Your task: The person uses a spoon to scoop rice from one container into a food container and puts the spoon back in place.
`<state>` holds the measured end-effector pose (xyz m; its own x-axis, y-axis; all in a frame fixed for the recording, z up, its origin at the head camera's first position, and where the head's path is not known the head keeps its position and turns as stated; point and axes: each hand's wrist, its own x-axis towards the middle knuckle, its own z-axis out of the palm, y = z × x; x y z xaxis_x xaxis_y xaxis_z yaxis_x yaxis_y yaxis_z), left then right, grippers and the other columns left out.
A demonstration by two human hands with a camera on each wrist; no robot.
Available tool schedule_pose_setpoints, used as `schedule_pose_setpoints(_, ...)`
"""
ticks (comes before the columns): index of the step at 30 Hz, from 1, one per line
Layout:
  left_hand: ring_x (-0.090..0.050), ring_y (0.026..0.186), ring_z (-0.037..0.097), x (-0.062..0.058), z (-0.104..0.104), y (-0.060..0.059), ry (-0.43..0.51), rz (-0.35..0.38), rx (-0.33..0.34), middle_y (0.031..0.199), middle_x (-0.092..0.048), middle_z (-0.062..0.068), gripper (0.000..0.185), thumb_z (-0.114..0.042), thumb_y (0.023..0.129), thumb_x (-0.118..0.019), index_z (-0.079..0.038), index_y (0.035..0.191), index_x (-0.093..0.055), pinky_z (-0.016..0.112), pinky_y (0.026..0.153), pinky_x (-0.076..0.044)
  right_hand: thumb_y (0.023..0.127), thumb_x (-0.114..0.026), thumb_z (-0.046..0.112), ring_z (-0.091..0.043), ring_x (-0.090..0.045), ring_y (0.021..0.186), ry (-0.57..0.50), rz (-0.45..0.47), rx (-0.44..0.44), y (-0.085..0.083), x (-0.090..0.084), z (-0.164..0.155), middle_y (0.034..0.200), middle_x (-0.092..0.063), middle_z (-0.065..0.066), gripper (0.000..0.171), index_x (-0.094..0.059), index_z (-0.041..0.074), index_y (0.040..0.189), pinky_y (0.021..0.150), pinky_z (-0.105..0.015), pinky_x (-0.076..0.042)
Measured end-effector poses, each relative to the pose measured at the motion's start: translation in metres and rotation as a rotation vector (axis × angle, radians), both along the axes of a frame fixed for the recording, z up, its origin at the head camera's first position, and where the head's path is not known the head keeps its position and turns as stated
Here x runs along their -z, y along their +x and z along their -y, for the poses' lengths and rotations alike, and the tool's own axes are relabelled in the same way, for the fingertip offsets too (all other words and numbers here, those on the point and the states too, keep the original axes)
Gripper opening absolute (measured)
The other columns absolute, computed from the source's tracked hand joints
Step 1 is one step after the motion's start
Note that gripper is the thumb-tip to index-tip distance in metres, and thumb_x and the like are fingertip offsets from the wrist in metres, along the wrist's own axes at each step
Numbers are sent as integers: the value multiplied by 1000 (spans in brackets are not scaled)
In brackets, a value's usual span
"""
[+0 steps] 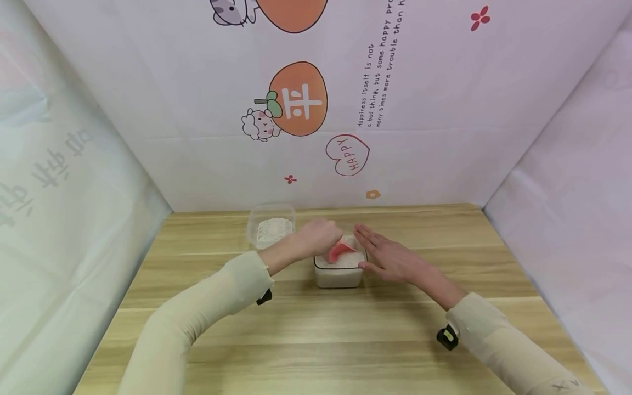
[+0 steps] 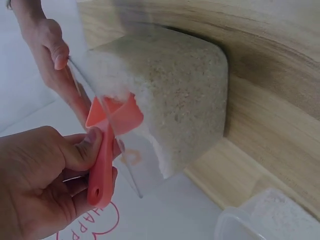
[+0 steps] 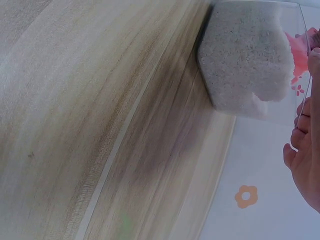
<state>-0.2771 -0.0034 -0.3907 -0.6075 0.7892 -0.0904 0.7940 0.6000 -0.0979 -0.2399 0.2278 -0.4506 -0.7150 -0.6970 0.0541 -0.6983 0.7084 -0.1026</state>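
Far left on the wooden table (image 1: 207, 329), a small clear tub (image 1: 270, 226) with a little white rice, close to the back wall; only a corner of it caught in the left wrist view, low and right (image 2: 260, 220); missing from the right wrist view.

Next, the left hand (image 1: 318, 237), arm bent in from the left, fingers curled tight round the handle of a pink scoop (image 1: 340, 250); thumb pressed on top of the handle, plain only in the left wrist view (image 2: 45, 175); scoop bowl (image 2: 117, 117) dipped into the rice, just inside the clear wall.

In the middle, the full tub of rice (image 1: 339, 271), near the table's centre, between both hands; rice heaped and dug out on one side, best seen from the right wrist (image 3: 245, 55).

On the right, the right hand (image 1: 390, 257), fingers straight and flat, thumb touching the tub's rim, gripping nothing; from the right wrist only fingertips at the edge (image 3: 305, 160); seen from the left wrist, pressed on the tub's far side (image 2: 47, 47).
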Motion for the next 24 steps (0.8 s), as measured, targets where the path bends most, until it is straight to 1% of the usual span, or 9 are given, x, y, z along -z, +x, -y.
schedule_pose_setpoints(2,-54,66,10,-4,1,0,-1,25,-5,79,-70,0,16,-3,90,-65,-12,76,-67,26,61,-50,103,-49,44,-35,-23,152,-1,7,-1,0,-1,0,165,-18,-22,77,-21,-4,156,119,-49,-31)
schedule_pose_setpoints(4,-51,65,10,-7,2,-1,-15,30,-5,74,-65,-1,21,-2,89,-64,-13,71,-61,26,61,-47,103,-48,44,-35,-23,152,0,8,-2,0,-2,0,165,-18,-22,77,-20,-4,156,118,-49,-31)
schedule_pose_setpoints(8,-40,63,10,-13,2,-1,-35,39,0,63,-47,-6,33,-2,86,-64,-17,62,-47,24,58,-37,103,-49,44,-35,-22,152,1,16,2,0,-2,0,165,-16,-21,77,-20,-3,156,118,-49,-31)
schedule_pose_setpoints(10,-35,62,10,-14,3,-1,-36,54,-1,61,-39,-7,38,-1,85,-64,-18,60,-42,24,57,-33,103,-48,44,-35,-22,152,1,19,3,0,-1,-1,165,-16,-21,77,-19,-3,156,118,-49,-31)
schedule_pose_setpoints(11,-35,60,9,-14,3,-2,-36,73,-5,59,-38,-8,39,-2,85,-64,-19,59,-40,23,56,-31,103,-48,44,-35,-22,152,-1,21,3,0,-1,-1,165,-15,-21,77,-19,-3,156,118,-49,-32)
schedule_pose_setpoints(14,-37,51,6,-15,5,-4,-23,180,-31,50,-39,-9,43,-1,84,-63,-19,53,-40,21,50,-28,103,-47,44,-35,-22,152,-6,18,1,0,0,-1,165,-16,-21,76,-20,-3,156,117,-49,-32)
schedule_pose_setpoints(18,-40,39,3,-15,9,-7,5,324,-56,42,-49,-8,44,-1,85,-63,-18,47,-47,19,45,-24,103,-47,44,-36,-23,152,-10,8,1,0,1,-2,165,-17,-22,76,-20,-4,156,117,-50,-33)
schedule_pose_setpoints(22,-34,38,3,-10,15,-13,52,424,-62,44,-55,-5,44,-3,89,-62,-15,47,-56,20,46,-22,103,-48,44,-37,-26,151,-16,-3,-1,-1,2,-3,164,-19,-23,76,-22,-4,155,116,-50,-35)
schedule_pose_setpoints(24,-31,39,3,-6,19,-15,77,481,-71,46,-59,-3,46,-2,91,-59,-14,47,-57,21,47,-21,103,-48,44,-37,-26,151,-19,-1,-1,-1,2,-2,164,-20,-23,76,-22,-4,156,115,-50,-35)
